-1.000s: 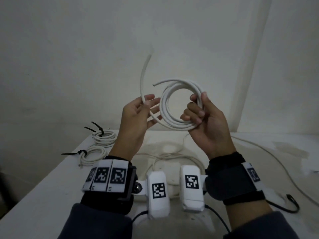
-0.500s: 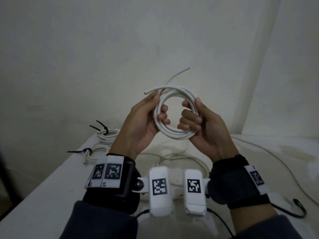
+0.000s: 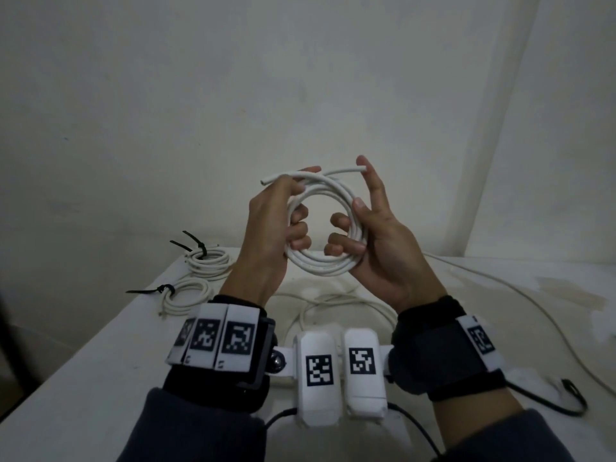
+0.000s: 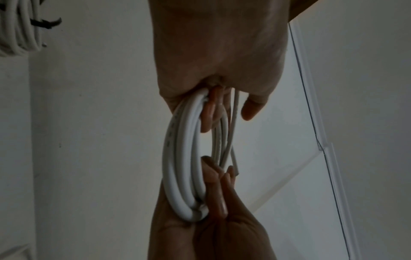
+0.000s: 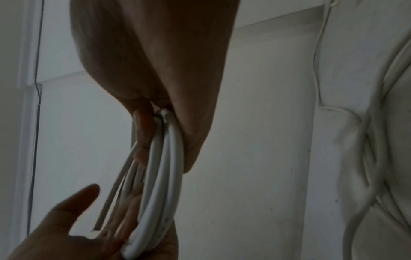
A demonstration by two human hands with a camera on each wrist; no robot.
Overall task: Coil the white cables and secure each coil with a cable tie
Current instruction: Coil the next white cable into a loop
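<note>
A white cable wound into a round coil (image 3: 325, 263) hangs in the air in front of the wall, held between both hands. My left hand (image 3: 286, 221) grips its left side with fingers curled through the ring; the coil (image 4: 177, 167) shows edge-on in the left wrist view. My right hand (image 3: 356, 235) holds the right side (image 5: 160, 176) with the lower fingers curled round the strands and the index finger raised straight. Both cable ends (image 3: 353, 169) stick out at the top of the coil.
Two tied coils with black cable ties (image 3: 208, 260) (image 3: 185, 293) lie at the table's far left. Loose white cable (image 3: 333, 300) lies on the table (image 3: 83, 371) under my hands, and a long strand (image 3: 520, 291) runs off right. A black tie (image 3: 573, 395) lies by my right wrist.
The free cable end swung from upper left over the top into the coil. My left hand closed on the coil's left side. My right index finger has lifted straight.
</note>
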